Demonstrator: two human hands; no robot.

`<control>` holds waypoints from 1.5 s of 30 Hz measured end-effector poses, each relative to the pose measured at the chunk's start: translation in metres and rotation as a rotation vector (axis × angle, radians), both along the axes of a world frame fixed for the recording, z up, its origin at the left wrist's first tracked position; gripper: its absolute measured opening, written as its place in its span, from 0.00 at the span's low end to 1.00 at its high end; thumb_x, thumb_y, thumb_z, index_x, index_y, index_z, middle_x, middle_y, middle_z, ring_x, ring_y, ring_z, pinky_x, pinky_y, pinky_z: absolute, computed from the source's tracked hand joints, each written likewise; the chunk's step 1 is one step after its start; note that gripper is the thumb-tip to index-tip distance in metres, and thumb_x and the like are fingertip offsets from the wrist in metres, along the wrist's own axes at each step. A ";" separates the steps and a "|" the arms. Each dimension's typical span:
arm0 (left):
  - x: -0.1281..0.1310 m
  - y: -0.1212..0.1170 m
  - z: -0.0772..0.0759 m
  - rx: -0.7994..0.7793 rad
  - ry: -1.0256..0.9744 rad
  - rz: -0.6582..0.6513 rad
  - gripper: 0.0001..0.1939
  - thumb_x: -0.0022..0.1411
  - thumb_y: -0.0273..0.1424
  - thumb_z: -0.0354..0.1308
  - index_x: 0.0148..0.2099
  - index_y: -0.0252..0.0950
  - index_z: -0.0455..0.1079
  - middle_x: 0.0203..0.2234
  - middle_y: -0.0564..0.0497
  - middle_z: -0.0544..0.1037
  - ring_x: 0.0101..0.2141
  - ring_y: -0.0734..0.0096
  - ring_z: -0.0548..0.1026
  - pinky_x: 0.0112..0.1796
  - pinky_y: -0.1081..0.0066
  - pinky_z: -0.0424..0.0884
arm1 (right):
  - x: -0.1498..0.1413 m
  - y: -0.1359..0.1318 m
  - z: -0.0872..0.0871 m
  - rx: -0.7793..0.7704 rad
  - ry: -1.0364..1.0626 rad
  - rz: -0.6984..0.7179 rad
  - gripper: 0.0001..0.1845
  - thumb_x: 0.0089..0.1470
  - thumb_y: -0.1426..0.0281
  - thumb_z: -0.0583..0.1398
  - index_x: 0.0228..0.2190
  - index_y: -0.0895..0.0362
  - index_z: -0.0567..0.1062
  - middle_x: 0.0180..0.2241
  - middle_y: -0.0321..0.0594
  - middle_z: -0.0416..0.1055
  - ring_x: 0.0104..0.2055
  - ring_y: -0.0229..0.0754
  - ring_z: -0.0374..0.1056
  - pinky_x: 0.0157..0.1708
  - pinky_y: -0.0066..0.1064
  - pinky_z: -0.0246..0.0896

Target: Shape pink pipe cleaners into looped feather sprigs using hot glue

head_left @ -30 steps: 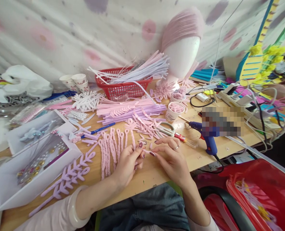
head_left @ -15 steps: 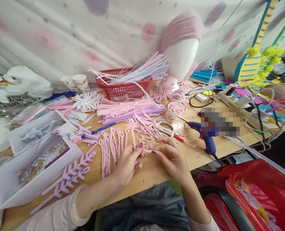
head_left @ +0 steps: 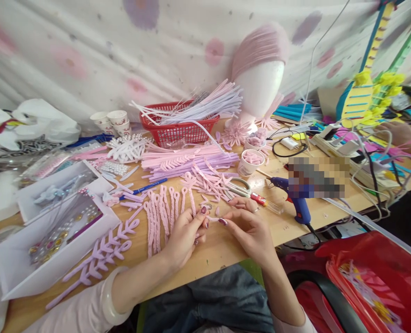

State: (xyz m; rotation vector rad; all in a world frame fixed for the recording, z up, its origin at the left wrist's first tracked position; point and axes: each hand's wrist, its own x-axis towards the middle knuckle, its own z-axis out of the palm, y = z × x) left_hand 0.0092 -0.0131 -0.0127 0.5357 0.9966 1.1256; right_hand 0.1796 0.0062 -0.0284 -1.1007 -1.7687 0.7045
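Note:
My left hand (head_left: 186, 233) and my right hand (head_left: 249, 226) meet near the front edge of the wooden table (head_left: 212, 252). Both pinch the ends of a short pink pipe-cleaner piece (head_left: 213, 218) held between their fingertips. A row of looped pink pipe-cleaner stems (head_left: 162, 210) lies just left of my left hand. Loose pink bent pieces (head_left: 208, 182) are scattered right behind the hands. Scissors (head_left: 238, 187) lie beyond my right hand.
A blue glue gun (head_left: 297, 203) rests at right. A red basket (head_left: 177, 127) of pipe cleaners and a foam head (head_left: 261, 83) stand at the back. White trays (head_left: 52, 222) of gems sit at left. Another person's hand (head_left: 401, 134) is at far right.
The view has shifted slightly. Both hands stay in place, their fingers working the small pink piece.

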 end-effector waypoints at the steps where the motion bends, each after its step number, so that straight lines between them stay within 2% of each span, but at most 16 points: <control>1: 0.000 0.000 0.000 0.004 0.003 -0.001 0.22 0.49 0.43 0.68 0.29 0.35 0.60 0.21 0.59 0.66 0.16 0.88 0.54 0.18 0.80 0.49 | 0.000 0.000 0.000 -0.012 0.011 0.004 0.04 0.55 0.66 0.63 0.30 0.52 0.77 0.45 0.44 0.68 0.51 0.49 0.64 0.52 0.46 0.59; 7: 0.000 -0.001 -0.002 0.033 0.016 -0.053 0.21 0.53 0.45 0.65 0.30 0.35 0.60 0.21 0.59 0.65 0.16 0.88 0.52 0.18 0.80 0.48 | 0.006 0.000 -0.003 -0.055 0.058 0.063 0.04 0.57 0.68 0.61 0.30 0.53 0.75 0.44 0.44 0.67 0.51 0.48 0.63 0.52 0.44 0.58; 13: -0.002 -0.002 0.002 0.035 0.017 -0.185 0.20 0.59 0.50 0.55 0.36 0.38 0.61 0.19 0.62 0.57 0.16 0.86 0.48 0.18 0.80 0.43 | 0.020 0.010 0.010 0.090 0.057 -0.101 0.03 0.57 0.67 0.61 0.31 0.52 0.75 0.41 0.42 0.66 0.48 0.48 0.64 0.49 0.42 0.57; 18: -0.002 -0.002 0.002 0.037 0.062 -0.241 0.20 0.60 0.50 0.54 0.32 0.38 0.59 0.18 0.62 0.57 0.15 0.85 0.49 0.18 0.79 0.44 | 0.002 0.017 0.021 0.230 0.039 -0.186 0.03 0.57 0.69 0.60 0.32 0.51 0.75 0.40 0.41 0.67 0.47 0.48 0.64 0.48 0.42 0.58; 25: -0.003 -0.003 0.002 0.079 0.126 -0.288 0.20 0.61 0.51 0.52 0.33 0.38 0.59 0.18 0.62 0.57 0.16 0.84 0.51 0.18 0.79 0.48 | -0.013 0.019 0.020 0.338 -0.111 -0.213 0.04 0.57 0.72 0.61 0.33 0.50 0.76 0.42 0.39 0.68 0.48 0.47 0.64 0.51 0.43 0.53; 45: -0.003 -0.003 -0.001 0.136 0.160 -0.316 0.17 0.65 0.46 0.48 0.34 0.38 0.59 0.18 0.62 0.57 0.16 0.84 0.51 0.18 0.79 0.48 | -0.006 0.021 0.016 0.344 -0.176 -0.247 0.06 0.56 0.74 0.61 0.32 0.50 0.75 0.42 0.39 0.69 0.50 0.48 0.62 0.51 0.45 0.49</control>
